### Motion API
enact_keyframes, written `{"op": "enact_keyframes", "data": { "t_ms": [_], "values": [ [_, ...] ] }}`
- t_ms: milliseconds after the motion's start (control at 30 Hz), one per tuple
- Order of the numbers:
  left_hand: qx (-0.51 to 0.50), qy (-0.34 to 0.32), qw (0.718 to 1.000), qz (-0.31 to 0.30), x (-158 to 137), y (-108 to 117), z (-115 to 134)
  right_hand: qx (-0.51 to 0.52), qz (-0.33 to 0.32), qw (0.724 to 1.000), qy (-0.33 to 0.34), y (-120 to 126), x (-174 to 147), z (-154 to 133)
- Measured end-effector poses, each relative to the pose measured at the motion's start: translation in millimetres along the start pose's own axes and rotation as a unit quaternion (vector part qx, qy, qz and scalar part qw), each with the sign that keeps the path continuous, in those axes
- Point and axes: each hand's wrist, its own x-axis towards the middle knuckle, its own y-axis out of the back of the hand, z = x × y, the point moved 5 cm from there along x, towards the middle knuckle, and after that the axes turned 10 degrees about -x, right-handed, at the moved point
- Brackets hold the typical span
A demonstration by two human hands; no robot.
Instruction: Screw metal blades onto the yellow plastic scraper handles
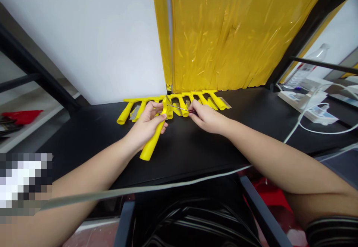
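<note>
My left hand [147, 124] is closed around a yellow scraper [151, 144], whose round hollow-looking handle slants down toward me. My right hand [208, 117] pinches a screwdriver [180, 108] by its dark red handle, mostly hidden in the fingers. The thin metal shaft points left, and its tip meets or nearly meets the scraper's head; contact is too small to tell. Behind both hands, several more yellow scrapers [217, 100] lie in a row along the back of the black table [190, 150]. Flat grey blades show beside some of them.
A white panel [112, 41] and a yellow plastic-wrapped panel [223, 34] stand behind the row. On the right are a clear bottle [307, 66], white boxes [313, 109] and a looping cable [330, 132]. A pale cord [179, 184] crosses near the front edge.
</note>
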Motion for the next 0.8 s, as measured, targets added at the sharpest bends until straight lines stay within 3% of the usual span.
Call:
{"op": "enact_keyframes", "data": {
  "t_ms": [300,600,800],
  "values": [
    [0.029,-0.031,0.999,-0.014,0.1,-1.9,0.0,0.017,0.003,1.000,0.007,-1.3,0.3,1.3],
    [0.064,-0.064,0.996,-0.022,1.5,1.1,0.0,0.085,0.060,0.995,0.005,-0.3,5.7,12.6],
    [0.090,-0.080,0.993,-0.013,5.7,9.2,-4.6,0.248,-0.017,0.967,-0.058,-13.3,6.0,17.5]
  ]
}}
